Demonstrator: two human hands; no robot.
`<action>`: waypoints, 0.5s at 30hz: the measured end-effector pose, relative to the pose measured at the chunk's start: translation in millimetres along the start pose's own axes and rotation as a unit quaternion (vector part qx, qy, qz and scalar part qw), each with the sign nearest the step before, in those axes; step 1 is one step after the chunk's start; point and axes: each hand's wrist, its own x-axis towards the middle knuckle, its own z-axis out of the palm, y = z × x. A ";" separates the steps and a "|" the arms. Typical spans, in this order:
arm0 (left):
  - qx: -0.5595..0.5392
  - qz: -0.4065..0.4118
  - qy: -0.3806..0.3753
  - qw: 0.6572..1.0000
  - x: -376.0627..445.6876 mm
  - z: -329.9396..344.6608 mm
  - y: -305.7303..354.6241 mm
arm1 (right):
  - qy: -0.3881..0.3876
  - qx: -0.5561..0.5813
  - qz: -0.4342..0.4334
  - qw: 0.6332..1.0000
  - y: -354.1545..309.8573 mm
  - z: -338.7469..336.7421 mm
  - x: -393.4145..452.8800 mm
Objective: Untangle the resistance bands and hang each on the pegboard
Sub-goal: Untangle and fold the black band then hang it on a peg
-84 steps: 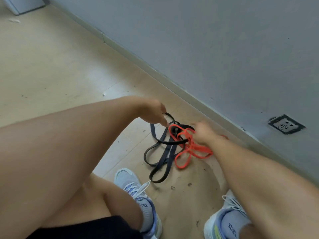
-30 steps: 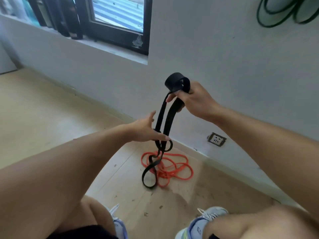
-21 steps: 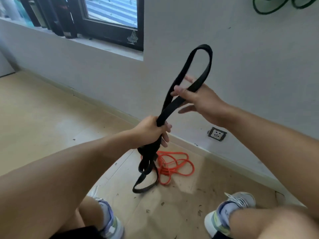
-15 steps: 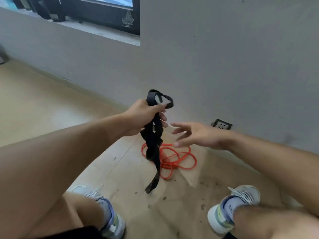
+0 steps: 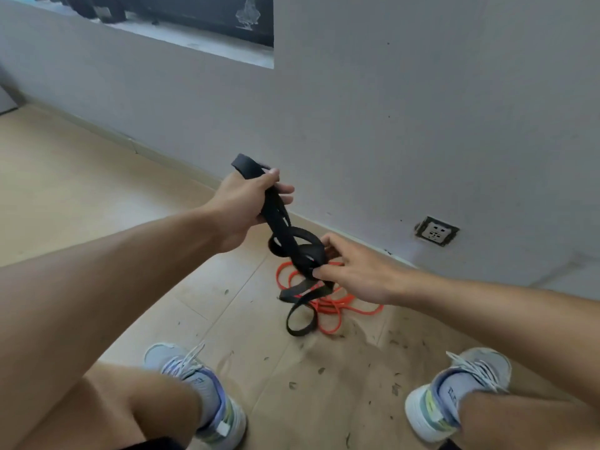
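A black resistance band [image 5: 285, 237] hangs twisted in loops between my hands, above the floor. My left hand [image 5: 242, 206] is closed around its upper end at centre frame. My right hand [image 5: 352, 271] pinches a lower loop of the same band between thumb and fingers. The band's bottom loop [image 5: 300, 319] dangles just over the floor. An orange resistance band [image 5: 328, 303] lies coiled on the wooden floor beneath, partly hidden by the black band and my right hand. No pegboard is in view.
A grey wall [image 5: 389, 108] runs across the back with a wall socket [image 5: 436, 231] low at the right. A window sill [image 5: 201, 37] sits at the upper left. My two shoes [image 5: 201, 394] [image 5: 454, 388] stand on the dusty floor.
My right hand, open and apart from the black band half a second ago, has closed on a lower loop. The left hand keeps hold of the upper end. The orange band stays on the floor.
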 end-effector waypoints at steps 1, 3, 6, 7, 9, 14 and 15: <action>0.015 0.008 0.005 1.000 -0.4 -4.8 -1.3 | 0.030 -0.022 -0.020 0.999 -2.3 0.5 -1.1; 0.034 0.013 0.008 0.999 -1.5 -12.3 -3.7 | 0.092 -0.064 -0.041 0.993 -4.1 -0.6 -3.6; 0.060 -0.002 0.017 0.998 -0.7 -22.1 -3.1 | 0.130 0.017 -0.032 0.991 -3.1 -5.3 -7.9; 0.060 -0.009 0.022 0.998 0.6 -25.7 -2.2 | 0.137 0.059 -0.032 0.988 -1.0 -6.6 -8.3; 0.054 -0.015 0.036 0.998 5.2 -31.3 -1.5 | 0.149 0.164 -0.021 0.975 8.7 -8.9 -6.3; 0.055 -0.016 0.076 0.995 12.0 -38.1 -4.4 | 0.013 -0.001 0.087 0.996 56.5 -32.8 5.8; 0.047 -0.013 0.075 0.996 11.9 -38.6 -3.7 | -0.075 -0.084 0.104 0.988 61.9 -35.9 4.3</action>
